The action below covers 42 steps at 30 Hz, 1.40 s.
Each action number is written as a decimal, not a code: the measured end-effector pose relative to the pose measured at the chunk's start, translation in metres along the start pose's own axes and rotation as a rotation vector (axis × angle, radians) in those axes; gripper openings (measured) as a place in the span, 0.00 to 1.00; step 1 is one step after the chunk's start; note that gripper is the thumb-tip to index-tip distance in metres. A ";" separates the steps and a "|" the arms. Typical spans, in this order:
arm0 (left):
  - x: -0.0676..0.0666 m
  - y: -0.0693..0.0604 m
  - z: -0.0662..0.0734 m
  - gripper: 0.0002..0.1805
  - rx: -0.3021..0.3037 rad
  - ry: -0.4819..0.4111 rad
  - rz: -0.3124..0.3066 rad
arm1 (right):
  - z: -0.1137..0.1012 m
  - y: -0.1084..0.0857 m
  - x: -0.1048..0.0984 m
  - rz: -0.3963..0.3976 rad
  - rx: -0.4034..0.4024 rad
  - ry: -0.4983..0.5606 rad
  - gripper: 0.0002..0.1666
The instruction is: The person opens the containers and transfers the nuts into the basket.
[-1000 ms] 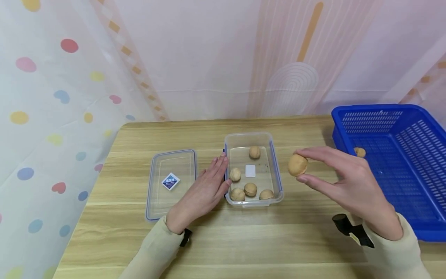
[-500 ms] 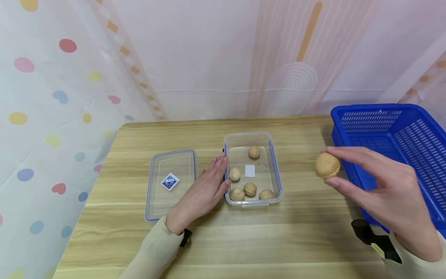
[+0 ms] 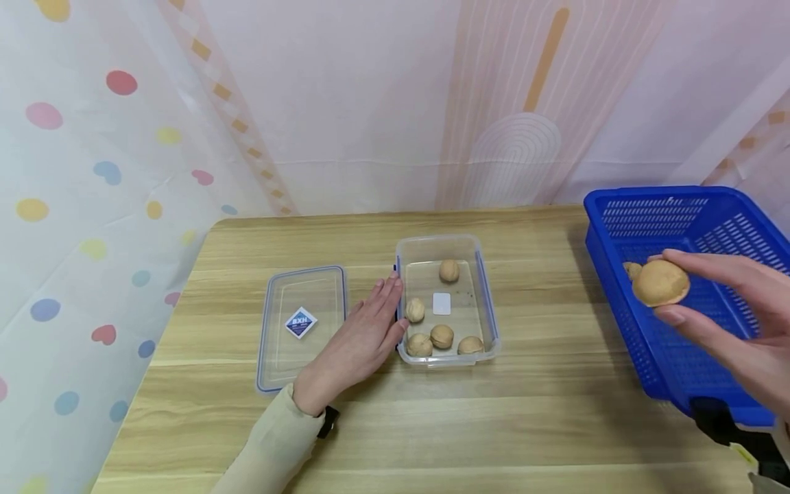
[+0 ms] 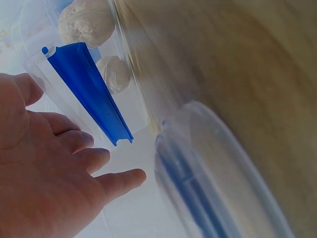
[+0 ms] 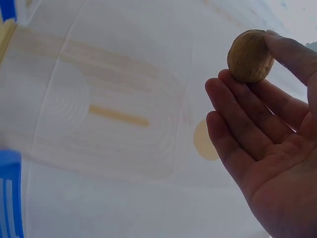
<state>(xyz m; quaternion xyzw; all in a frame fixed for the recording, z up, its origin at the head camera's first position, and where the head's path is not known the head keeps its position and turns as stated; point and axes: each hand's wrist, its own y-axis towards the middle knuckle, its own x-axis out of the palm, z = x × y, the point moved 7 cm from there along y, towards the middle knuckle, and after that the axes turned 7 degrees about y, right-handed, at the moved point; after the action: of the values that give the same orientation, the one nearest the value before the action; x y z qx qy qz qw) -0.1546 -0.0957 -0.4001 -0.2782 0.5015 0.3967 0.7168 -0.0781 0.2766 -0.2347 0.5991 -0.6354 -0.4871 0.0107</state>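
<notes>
Between thumb and fingertips my right hand [image 3: 740, 315] pinches a walnut [image 3: 660, 283], held above the blue basket [image 3: 636, 343] at the right. The right wrist view shows the same walnut [image 5: 250, 55] at the fingertips. My left hand [image 3: 352, 336] lies with straight fingers against the left side of a clear plastic box [image 3: 487, 302]. Several walnuts [image 3: 449, 271] lie inside that box, most near its front end. In the left wrist view a blue clip [image 4: 89, 91] hangs on the box wall beside the fingers.
The box's clear lid [image 3: 302, 370] with a blue seal lies on the wooden table [image 3: 524, 425], left of the box and partly behind the left hand. Another walnut [image 3: 631, 269] shows inside the basket, partly covered by the held one. A patterned curtain [image 3: 370, 103] stands behind the table.
My right hand has carried the walnut rightward, from beside the clear box to over the blue basket. The left hand and the walnuts in the box have stayed in place.
</notes>
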 end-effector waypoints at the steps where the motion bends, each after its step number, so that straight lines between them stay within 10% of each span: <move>1: 0.000 0.000 0.000 0.36 -0.002 -0.001 -0.001 | 0.003 0.000 -0.003 0.003 0.002 -0.027 0.35; 20: -0.001 -0.001 -0.001 0.36 -0.008 0.001 0.035 | 0.063 0.013 -0.023 0.011 0.228 -0.044 0.27; 42: 0.000 0.000 0.000 0.36 -0.014 -0.006 0.016 | 0.156 0.021 -0.033 -0.180 0.463 -0.046 0.19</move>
<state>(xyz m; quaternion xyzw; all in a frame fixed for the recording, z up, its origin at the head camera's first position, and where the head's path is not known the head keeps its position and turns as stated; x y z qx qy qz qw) -0.1542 -0.0958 -0.4003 -0.2781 0.4988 0.4065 0.7132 -0.1775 0.3926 -0.2846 0.6285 -0.6741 -0.3411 -0.1849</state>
